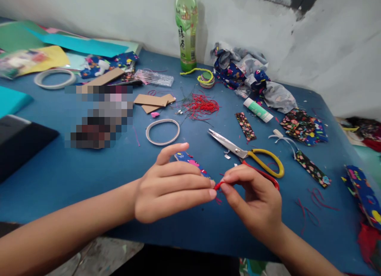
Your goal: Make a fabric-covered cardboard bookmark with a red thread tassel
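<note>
Fingers of the left hand point(174, 188) stretch sideways, index raised, the others meeting the red cord point(219, 185) above the blue tabletop point(190, 232); the right hand point(254, 200) curls, pinching that thin, twisted cord between thumb and fingertips. The left thumb is hidden, its grip unclear.

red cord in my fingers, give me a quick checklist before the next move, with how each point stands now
- Red cord pinched by right hand: ok
- Left hand gripping it too: cannot tell, thumb hidden
- Knot finished: cannot tell, too small
- Scissors handles fully visible: not ok, red one partly behind right hand
- Blue patterned strip fully visible: not ok, left hand covers part
</note>
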Demonstrator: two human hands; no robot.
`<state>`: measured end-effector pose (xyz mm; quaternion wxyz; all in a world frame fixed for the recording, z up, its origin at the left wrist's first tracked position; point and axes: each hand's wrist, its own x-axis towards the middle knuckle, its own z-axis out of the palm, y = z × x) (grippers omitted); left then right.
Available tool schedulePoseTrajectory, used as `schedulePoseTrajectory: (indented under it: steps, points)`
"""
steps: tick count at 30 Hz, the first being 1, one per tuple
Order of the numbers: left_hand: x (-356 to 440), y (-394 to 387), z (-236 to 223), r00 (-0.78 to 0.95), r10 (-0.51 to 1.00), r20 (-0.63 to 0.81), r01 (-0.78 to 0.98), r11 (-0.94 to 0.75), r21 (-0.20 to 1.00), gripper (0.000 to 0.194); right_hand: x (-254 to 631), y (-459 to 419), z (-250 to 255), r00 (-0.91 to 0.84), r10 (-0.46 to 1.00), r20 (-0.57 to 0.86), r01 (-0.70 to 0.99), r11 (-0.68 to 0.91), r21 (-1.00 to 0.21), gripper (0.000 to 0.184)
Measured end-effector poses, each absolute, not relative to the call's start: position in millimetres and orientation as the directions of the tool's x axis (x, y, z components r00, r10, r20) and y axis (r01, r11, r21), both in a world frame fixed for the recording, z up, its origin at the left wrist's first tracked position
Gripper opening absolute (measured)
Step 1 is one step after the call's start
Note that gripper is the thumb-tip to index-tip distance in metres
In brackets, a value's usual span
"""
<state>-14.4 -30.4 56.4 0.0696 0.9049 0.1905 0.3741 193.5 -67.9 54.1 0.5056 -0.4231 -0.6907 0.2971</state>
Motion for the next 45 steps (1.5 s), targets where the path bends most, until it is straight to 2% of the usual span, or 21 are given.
schedulePoseTrajectory:
  steps: [2,4,8,17,22,27,30,35,38,45]
  points:
    - [-14.0,-23.0,52.3,0.657,0.263,0.707,0.190,-0.965,0.182,0.019,193.0,-68.2,55.4,-0.147,0.860,0.489,0.310,0.510,-0.802,0.017]
    - [-11.5,-19.0,50.3,0.632,0.252,0.733,0.177,-0.968,0.180,0.017,193.0,-67.6,56.9,-0.180,0.818,0.546,0.351,0.572,-0.741,0.018]
    - [-4.2,-20.2,53.7,0.573,0.347,0.743,0.206,-0.938,0.279,0.010,193.5,-66.1,60.7,-0.248,0.771,0.587,0.410,0.632,-0.657,0.015]
    - [-3.3,-17.6,59.9,0.650,0.453,0.610,0.192,-0.875,0.445,0.010,197.4,-65.6,68.6,-0.260,0.796,0.546,0.415,0.603,-0.681,0.007]
    - [-3.9,-13.4,64.8,0.715,0.493,0.495,0.145,-0.798,0.585,0.009,196.6,-67.2,68.1,-0.323,0.786,0.527,0.342,0.616,-0.709,0.012]
    - [-4.1,-11.9,66.0,0.723,0.484,0.494,0.084,-0.770,0.632,0.009,195.8,-66.4,65.4,-0.369,0.741,0.561,0.308,0.667,-0.679,0.019]
    - [-3.3,-11.5,64.3,0.697,0.469,0.542,0.068,-0.796,0.601,0.008,196.2,-66.0,64.2,-0.389,0.726,0.567,0.293,0.681,-0.671,0.021]
    - [-4.5,-12.6,61.4,0.603,0.380,0.701,0.112,-0.911,0.397,0.013,196.4,-67.3,64.5,-0.369,0.706,0.605,0.310,0.707,-0.636,0.019]
    - [-7.2,-16.5,61.3,0.598,0.320,0.735,0.104,-0.940,0.325,0.016,194.5,-68.5,64.6,-0.335,0.714,0.615,0.318,0.700,-0.640,0.017]
    - [-7.2,-27.8,63.5,0.629,0.380,0.679,0.108,-0.907,0.407,0.013,191.1,-72.4,64.1,-0.254,0.777,0.576,0.309,0.630,-0.713,0.016]
